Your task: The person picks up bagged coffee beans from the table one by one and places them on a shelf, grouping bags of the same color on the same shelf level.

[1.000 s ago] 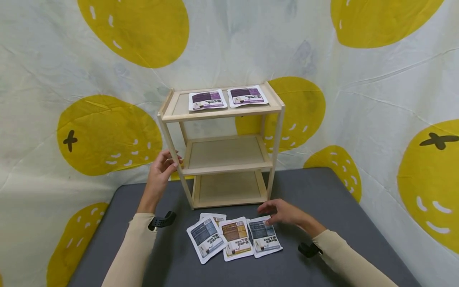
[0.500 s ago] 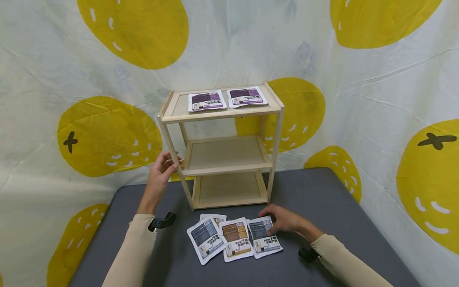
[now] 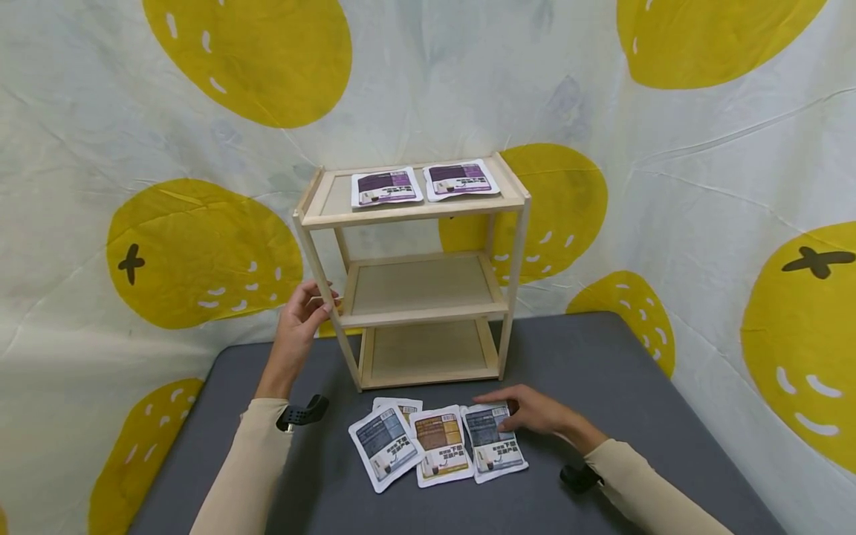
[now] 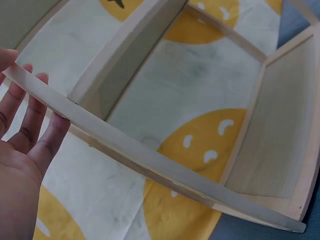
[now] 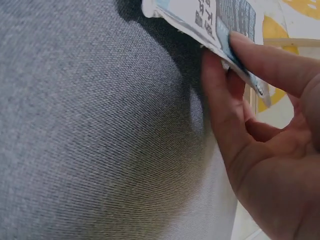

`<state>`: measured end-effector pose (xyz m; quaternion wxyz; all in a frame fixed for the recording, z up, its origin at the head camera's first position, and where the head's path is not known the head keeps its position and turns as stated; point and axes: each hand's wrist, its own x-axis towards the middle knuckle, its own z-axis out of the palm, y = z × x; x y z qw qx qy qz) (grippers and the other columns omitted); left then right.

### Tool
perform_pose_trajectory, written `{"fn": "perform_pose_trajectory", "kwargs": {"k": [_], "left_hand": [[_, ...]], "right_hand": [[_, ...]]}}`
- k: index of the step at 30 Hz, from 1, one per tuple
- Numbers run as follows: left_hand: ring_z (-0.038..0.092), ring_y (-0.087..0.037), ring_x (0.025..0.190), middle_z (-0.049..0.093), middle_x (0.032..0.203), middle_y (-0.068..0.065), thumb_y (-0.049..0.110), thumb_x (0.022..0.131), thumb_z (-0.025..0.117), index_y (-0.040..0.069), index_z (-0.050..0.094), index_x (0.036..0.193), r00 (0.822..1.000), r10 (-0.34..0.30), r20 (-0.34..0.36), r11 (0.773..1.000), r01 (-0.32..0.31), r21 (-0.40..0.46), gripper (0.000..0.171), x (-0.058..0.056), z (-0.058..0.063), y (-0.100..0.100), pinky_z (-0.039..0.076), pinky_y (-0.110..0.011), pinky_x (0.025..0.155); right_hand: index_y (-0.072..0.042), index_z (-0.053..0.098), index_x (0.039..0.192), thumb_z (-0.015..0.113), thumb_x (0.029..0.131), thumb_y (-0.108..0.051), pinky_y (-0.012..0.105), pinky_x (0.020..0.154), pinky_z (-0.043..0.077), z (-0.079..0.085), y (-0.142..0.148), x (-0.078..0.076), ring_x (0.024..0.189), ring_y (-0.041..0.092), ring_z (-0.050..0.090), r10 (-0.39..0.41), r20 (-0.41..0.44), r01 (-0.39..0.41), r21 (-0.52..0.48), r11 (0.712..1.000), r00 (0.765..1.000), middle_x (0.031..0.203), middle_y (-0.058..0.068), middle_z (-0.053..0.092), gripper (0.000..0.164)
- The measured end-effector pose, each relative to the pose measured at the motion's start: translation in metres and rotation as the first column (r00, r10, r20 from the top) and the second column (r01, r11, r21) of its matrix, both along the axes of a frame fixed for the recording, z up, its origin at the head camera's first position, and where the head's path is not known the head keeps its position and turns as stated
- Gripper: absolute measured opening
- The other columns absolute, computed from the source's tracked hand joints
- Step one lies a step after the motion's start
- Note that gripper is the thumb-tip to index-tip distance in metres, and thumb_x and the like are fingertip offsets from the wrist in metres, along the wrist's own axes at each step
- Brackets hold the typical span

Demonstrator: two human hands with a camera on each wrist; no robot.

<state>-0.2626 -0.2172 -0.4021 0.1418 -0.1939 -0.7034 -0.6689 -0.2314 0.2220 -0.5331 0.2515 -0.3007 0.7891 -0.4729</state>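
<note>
Within right hand (image 3: 531, 413) | blue packet (image 3: 493, 446), pinched | left hand (image 3: 296, 321) well apart

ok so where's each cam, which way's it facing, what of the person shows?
Head: worn on the head, facing forward and down at the wooden shelf and table; left grip, right grip and sleeves show.
Left wrist: on that wrist, looking at the shelf and patterned cloth beyond; palm and fingers show at left.
Right wrist: on that wrist, looking at the pinched blue packet and table; thumb and fingers show.
Shared: head and left wrist, the shelf; head and right wrist, the packet.
</note>
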Motion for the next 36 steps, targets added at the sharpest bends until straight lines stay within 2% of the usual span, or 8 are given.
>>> {"fn": "perform_pose_trajectory", "kwargs": {"k": [4,9,15,19,25,28,32,36], "left_hand": [[0.059,-0.041,0.115,0.049,0.126,-0.034,0.013,0.103,0.060,0.007,0.052,0.136,1.000,-0.006,0.001,1.000,0.006,0.008,0.034,0.0005,0.0005,0.0003,0.055,-0.029,0.093],[0.058,-0.042,0.116,0.049,0.127,-0.032,0.012,0.103,0.059,0.008,0.052,0.136,0.999,-0.033,-0.019,0.999,0.033,0.002,0.034,0.0000,0.0003,-0.0009,0.055,-0.029,0.094],[0.057,-0.043,0.117,0.051,0.125,-0.028,0.010,0.103,0.059,0.008,0.053,0.136,0.998,-0.050,-0.035,0.999,0.050,0.006,0.033,-0.0020,0.0000,-0.0020,0.055,-0.029,0.095],[0.058,-0.043,0.116,0.052,0.124,-0.028,0.009,0.103,0.059,0.007,0.053,0.136,0.998,-0.050,-0.039,0.999,0.050,0.011,0.033,-0.0010,0.0002,-0.0017,0.056,-0.030,0.094],[0.059,-0.042,0.113,0.060,0.120,-0.012,0.009,0.103,0.059,0.007,0.053,0.136,0.997,-0.053,-0.048,0.998,0.054,0.015,0.034,0.0001,-0.0003,-0.0016,0.056,-0.029,0.093],[0.059,-0.042,0.113,0.062,0.119,-0.006,0.009,0.102,0.060,0.007,0.053,0.136,0.997,-0.051,-0.051,0.998,0.052,0.019,0.034,-0.0005,-0.0009,-0.0017,0.056,-0.029,0.092],[0.060,-0.040,0.113,0.061,0.121,-0.015,0.009,0.102,0.060,0.006,0.053,0.138,0.998,-0.044,-0.049,0.999,0.046,0.026,0.036,-0.0006,-0.0017,-0.0021,0.056,-0.029,0.091],[0.061,-0.039,0.112,0.063,0.120,-0.010,0.009,0.102,0.061,0.006,0.053,0.138,0.999,-0.025,-0.040,0.999,0.026,0.023,0.037,-0.0001,-0.0017,-0.0017,0.056,-0.029,0.092]], "right_hand": [[-0.008,0.062,0.139,0.069,0.091,0.002,0.024,0.072,0.049,-0.0013,0.0024,0.0003,0.098,0.023,0.056,-0.015,0.030,0.015,-0.018,1.000,0.999,0.136,0.020,0.062,0.050],[0.000,0.065,0.133,0.068,0.093,0.002,0.023,0.061,0.048,-0.0015,0.0036,0.0005,0.085,0.017,0.057,-0.017,0.037,0.019,-0.031,0.999,0.999,0.129,0.023,0.064,0.040],[-0.001,0.063,0.135,0.074,0.091,-0.006,0.021,0.073,0.047,0.0009,0.0044,0.0011,0.093,0.018,0.055,-0.043,0.048,0.043,0.012,0.999,0.998,0.131,0.020,0.064,0.045],[-0.003,0.061,0.138,0.074,0.091,-0.007,0.021,0.066,0.043,0.0011,0.0047,0.0019,0.080,0.016,0.051,-0.010,0.075,0.009,0.026,1.000,0.997,0.128,0.019,0.063,0.049],[-0.003,0.066,0.132,0.066,0.097,-0.008,0.019,0.087,0.047,0.0008,0.0068,0.0032,0.112,0.025,0.055,0.034,0.067,-0.034,0.001,0.999,0.997,0.138,0.017,0.061,0.035],[-0.004,0.064,0.133,0.068,0.096,-0.009,0.019,0.076,0.048,0.0007,0.0075,0.0034,0.093,0.019,0.058,0.022,0.093,-0.023,0.007,1.000,0.995,0.119,0.015,0.066,0.037],[-0.005,0.060,0.136,0.074,0.091,-0.009,0.023,0.066,0.046,-0.0017,0.0076,0.0039,0.076,0.013,0.053,0.006,0.144,-0.009,0.018,1.000,0.989,0.113,0.013,0.060,0.047],[-0.006,0.060,0.136,0.075,0.090,-0.009,0.024,0.072,0.048,-0.0015,0.0080,0.0047,0.086,0.015,0.055,-0.003,0.152,0.000,0.021,1.000,0.988,0.123,0.014,0.058,0.049]]}}
